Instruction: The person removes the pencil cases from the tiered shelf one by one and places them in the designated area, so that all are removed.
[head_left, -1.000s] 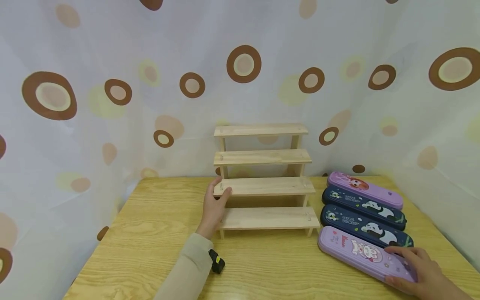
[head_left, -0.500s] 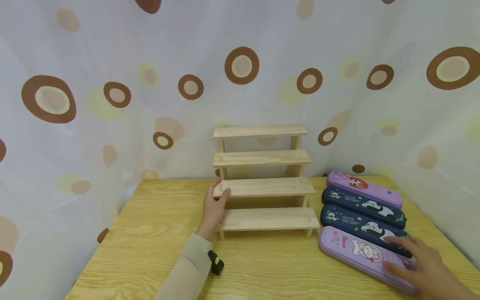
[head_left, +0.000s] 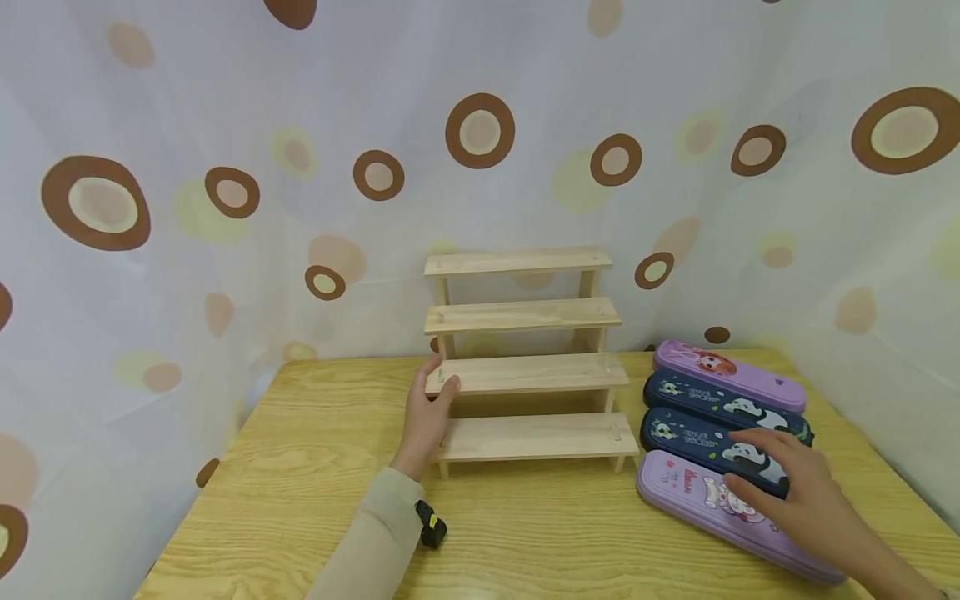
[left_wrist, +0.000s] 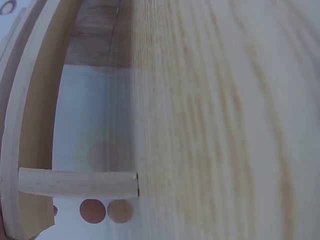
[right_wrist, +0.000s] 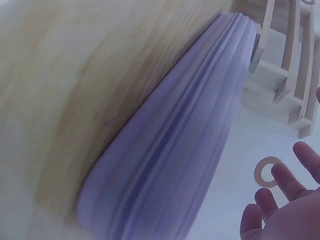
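A pale wooden four-step display stand [head_left: 528,372] occupies the middle of the table. My left hand [head_left: 425,421] grips the left end of its second-lowest board, thumb on top at the front. In the left wrist view a stand board [left_wrist: 37,100] runs along the left. My right hand [head_left: 806,496], holding nothing, hovers over the near lilac pencil case [head_left: 697,504] with a rabbit picture, fingers apart. Its fingertips overlap the nearer dark blue panda pencil case [head_left: 690,435]. In the right wrist view my fingers [right_wrist: 287,182] are beside the lilac case's ridged side [right_wrist: 165,145].
Behind lie a second dark blue panda case [head_left: 697,397] and a purple case with a red-haired figure [head_left: 757,385]. All sit right of the stand on the wood-grain table [head_left: 315,450]. A patterned curtain [head_left: 315,108] hangs behind and at both sides.
My right hand has come off the right end of the near lilac case, rising and shifting left above it. The left hand keeps its grip on the stand.
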